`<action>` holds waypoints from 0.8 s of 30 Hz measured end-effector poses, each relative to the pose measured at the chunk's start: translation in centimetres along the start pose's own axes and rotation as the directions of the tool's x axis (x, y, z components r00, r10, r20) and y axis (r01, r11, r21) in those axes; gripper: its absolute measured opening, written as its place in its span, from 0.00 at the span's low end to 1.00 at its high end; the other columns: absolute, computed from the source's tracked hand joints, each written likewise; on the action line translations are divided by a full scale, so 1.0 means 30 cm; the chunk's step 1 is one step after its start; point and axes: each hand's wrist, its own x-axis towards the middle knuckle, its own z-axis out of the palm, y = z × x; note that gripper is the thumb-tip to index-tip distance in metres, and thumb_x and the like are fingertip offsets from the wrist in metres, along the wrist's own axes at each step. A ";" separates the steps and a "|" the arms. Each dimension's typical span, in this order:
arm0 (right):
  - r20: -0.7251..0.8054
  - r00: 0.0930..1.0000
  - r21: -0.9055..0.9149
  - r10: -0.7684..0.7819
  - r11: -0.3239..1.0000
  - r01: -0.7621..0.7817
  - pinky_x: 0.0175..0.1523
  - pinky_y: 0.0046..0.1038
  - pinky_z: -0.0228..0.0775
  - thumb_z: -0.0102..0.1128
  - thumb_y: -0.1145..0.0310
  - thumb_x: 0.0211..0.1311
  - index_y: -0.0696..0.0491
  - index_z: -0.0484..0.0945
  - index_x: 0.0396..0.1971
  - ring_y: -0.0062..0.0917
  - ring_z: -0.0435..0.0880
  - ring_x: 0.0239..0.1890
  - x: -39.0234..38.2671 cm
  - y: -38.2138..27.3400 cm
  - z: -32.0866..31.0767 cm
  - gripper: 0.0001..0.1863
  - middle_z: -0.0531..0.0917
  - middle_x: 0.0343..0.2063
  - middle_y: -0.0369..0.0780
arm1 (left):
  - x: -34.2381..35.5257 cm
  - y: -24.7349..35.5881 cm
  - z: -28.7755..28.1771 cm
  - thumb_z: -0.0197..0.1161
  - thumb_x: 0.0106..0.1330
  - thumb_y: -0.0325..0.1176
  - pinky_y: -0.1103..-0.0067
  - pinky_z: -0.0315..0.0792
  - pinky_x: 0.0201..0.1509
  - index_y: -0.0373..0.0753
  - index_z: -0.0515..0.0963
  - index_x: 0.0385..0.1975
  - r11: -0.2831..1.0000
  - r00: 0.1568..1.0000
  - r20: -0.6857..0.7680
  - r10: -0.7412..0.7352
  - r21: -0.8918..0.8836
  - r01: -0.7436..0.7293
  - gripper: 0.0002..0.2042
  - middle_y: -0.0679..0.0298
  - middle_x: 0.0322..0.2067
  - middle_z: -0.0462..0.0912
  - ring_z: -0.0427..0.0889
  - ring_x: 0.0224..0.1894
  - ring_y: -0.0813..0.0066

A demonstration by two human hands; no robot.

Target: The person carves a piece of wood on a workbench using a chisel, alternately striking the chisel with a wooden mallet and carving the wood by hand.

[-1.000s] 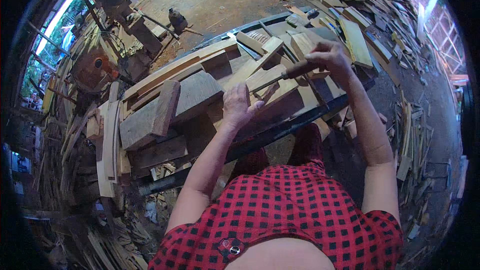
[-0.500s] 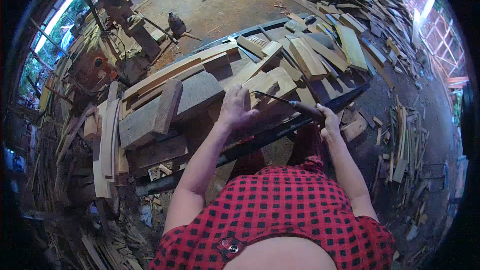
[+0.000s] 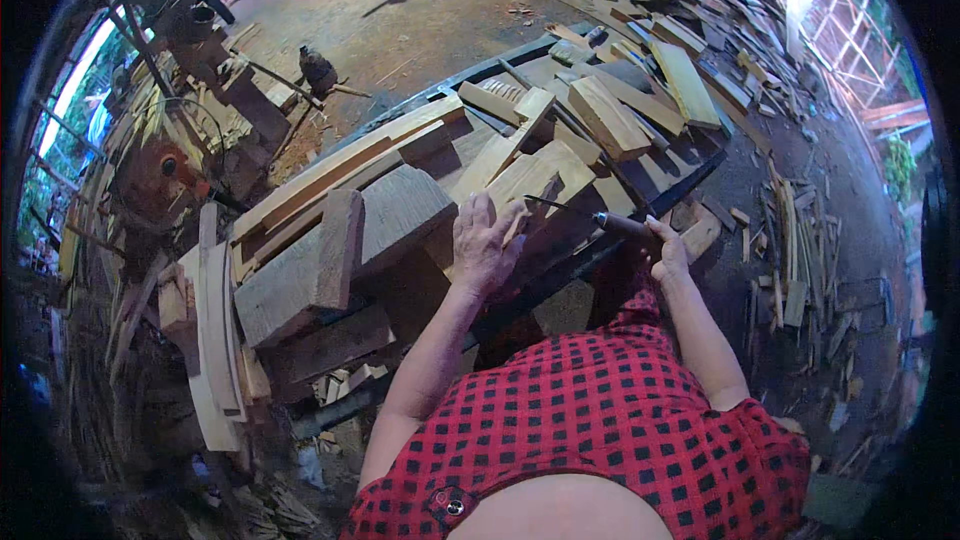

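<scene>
- I see the person's right grip point(image 3: 672, 252) closed around the back end of a brown handle, thumb and fingers together on it.
- That handle is part of a thin tool point(image 3: 626, 226), which sticks out from the right grip toward the person's left. It has a shiny ring, then a skinny dark blade.
- The tip of the blade points at the left grip point(image 3: 486, 248) and is just beside its fingers. I can't tell if the tip touches wood.
- The left grip is palm down and loose, fingers a little apart, resting on the near left end of a pale wood block point(image 3: 540, 172).
- The pale block lies past the blade, farther from the person's body than the tool, with a dark cut in it.
- Just left of the left grip sits a big gray beam point(image 3: 405, 205), and a rough brown board point(image 3: 340, 252) leans on it.
- Right of the pale block, a thick chunk of wood point(image 3: 608, 118) lies tilted.
- All this is piled on a tabletop with a dark edge point(image 3: 692, 180).
- Farther out, sticks of wood point(image 3: 792, 240) lie on the brown floor point(image 3: 400, 35).
</scene>
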 end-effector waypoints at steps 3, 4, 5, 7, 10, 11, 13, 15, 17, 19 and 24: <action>0.023 0.999 -0.033 -0.044 0.998 0.045 0.16 0.21 0.62 0.66 0.59 0.49 0.50 0.76 0.23 0.20 0.75 0.16 0.002 -0.002 0.005 0.11 0.78 0.20 0.33 | 0.001 0.003 0.006 0.62 0.56 0.46 0.58 0.51 0.66 0.46 0.67 0.58 0.989 0.992 -0.076 -0.103 -0.113 0.094 0.29 0.48 0.60 0.60 0.55 0.65 0.46; -0.015 0.999 -0.062 -0.033 0.998 0.032 0.14 0.19 0.60 0.67 0.60 0.49 0.49 0.75 0.23 0.19 0.73 0.14 0.003 -0.003 0.006 0.11 0.78 0.19 0.32 | 0.002 0.003 0.007 0.62 0.56 0.46 0.58 0.51 0.66 0.46 0.66 0.59 0.992 0.995 -0.031 -0.092 -0.083 0.089 0.30 0.48 0.60 0.60 0.54 0.65 0.46; 0.015 0.999 -0.029 -0.033 0.999 0.033 0.14 0.19 0.60 0.67 0.60 0.49 0.49 0.75 0.23 0.19 0.73 0.14 0.003 -0.002 0.010 0.11 0.78 0.19 0.32 | 0.002 0.002 0.006 0.62 0.56 0.47 0.58 0.50 0.66 0.46 0.65 0.60 0.995 0.996 -0.017 -0.085 -0.059 0.084 0.31 0.48 0.60 0.59 0.53 0.65 0.46; -0.007 1.000 0.108 -0.029 0.994 0.029 0.12 0.16 0.59 0.68 0.62 0.48 0.48 0.75 0.24 0.18 0.71 0.11 0.002 -0.002 0.013 0.11 0.77 0.19 0.32 | 0.004 0.002 0.001 0.63 0.55 0.47 0.58 0.51 0.66 0.46 0.65 0.59 0.997 0.998 0.020 -0.067 -0.021 0.068 0.31 0.48 0.60 0.60 0.55 0.65 0.45; 0.018 1.000 0.086 -0.011 0.996 0.009 0.15 0.15 0.62 0.68 0.63 0.48 0.46 0.75 0.26 0.17 0.71 0.14 -0.005 -0.011 0.007 0.10 0.76 0.22 0.32 | 0.004 0.004 -0.006 0.64 0.55 0.46 0.58 0.52 0.66 0.47 0.65 0.59 0.998 0.998 0.026 -0.061 -0.010 0.061 0.30 0.48 0.60 0.60 0.56 0.64 0.44; 0.013 1.000 0.081 0.003 0.997 -0.004 0.16 0.15 0.63 0.68 0.63 0.48 0.46 0.75 0.27 0.17 0.71 0.15 -0.008 -0.017 0.005 0.10 0.76 0.23 0.32 | 0.004 0.004 -0.007 0.64 0.55 0.46 0.58 0.53 0.65 0.47 0.65 0.58 0.997 0.997 0.015 -0.070 -0.022 0.071 0.30 0.47 0.60 0.61 0.57 0.64 0.44; 0.079 0.996 0.125 -0.030 0.992 0.020 0.18 0.15 0.64 0.68 0.64 0.48 0.47 0.75 0.27 0.17 0.72 0.17 -0.017 -0.036 -0.002 0.10 0.76 0.24 0.33 | 0.003 0.004 -0.006 0.64 0.55 0.46 0.57 0.52 0.66 0.48 0.66 0.59 0.997 0.997 0.038 -0.069 -0.022 0.070 0.30 0.48 0.60 0.61 0.56 0.65 0.45; 0.124 0.991 0.151 -0.050 0.988 0.030 0.19 0.15 0.65 0.68 0.64 0.48 0.48 0.75 0.27 0.17 0.73 0.20 -0.029 -0.060 -0.004 0.10 0.76 0.25 0.33 | 0.001 0.001 -0.002 0.64 0.55 0.46 0.57 0.51 0.66 0.49 0.67 0.59 0.997 0.996 0.043 -0.079 -0.023 0.080 0.30 0.48 0.60 0.61 0.54 0.65 0.46; 0.168 0.981 0.145 -0.101 0.986 0.077 0.21 0.15 0.67 0.66 0.68 0.50 0.49 0.75 0.30 0.16 0.74 0.23 -0.046 -0.093 0.008 0.09 0.76 0.28 0.33 | -0.001 -0.003 0.002 0.67 0.51 0.44 0.58 0.52 0.66 0.47 0.63 0.61 0.996 0.997 0.008 -0.076 -0.050 0.077 0.35 0.48 0.59 0.63 0.57 0.65 0.47; 0.174 0.966 0.064 -0.191 0.981 0.182 0.21 0.15 0.67 0.65 0.69 0.51 0.50 0.75 0.31 0.16 0.74 0.23 -0.068 -0.134 0.041 0.09 0.76 0.28 0.32 | 0.000 -0.010 -0.001 0.69 0.49 0.42 0.58 0.53 0.66 0.44 0.61 0.62 0.980 0.994 -0.053 -0.097 -0.177 0.087 0.38 0.48 0.59 0.64 0.58 0.64 0.48; 0.217 0.851 -0.080 -0.478 0.860 0.504 0.22 0.16 0.68 0.63 0.71 0.52 0.52 0.74 0.35 0.15 0.74 0.23 -0.149 -0.296 0.203 0.11 0.76 0.27 0.32 | 0.024 -0.017 -0.021 0.72 0.46 0.39 0.61 0.56 0.65 0.36 0.54 0.64 0.957 0.987 -0.087 -0.136 -0.270 0.108 0.45 0.47 0.56 0.67 0.62 0.62 0.48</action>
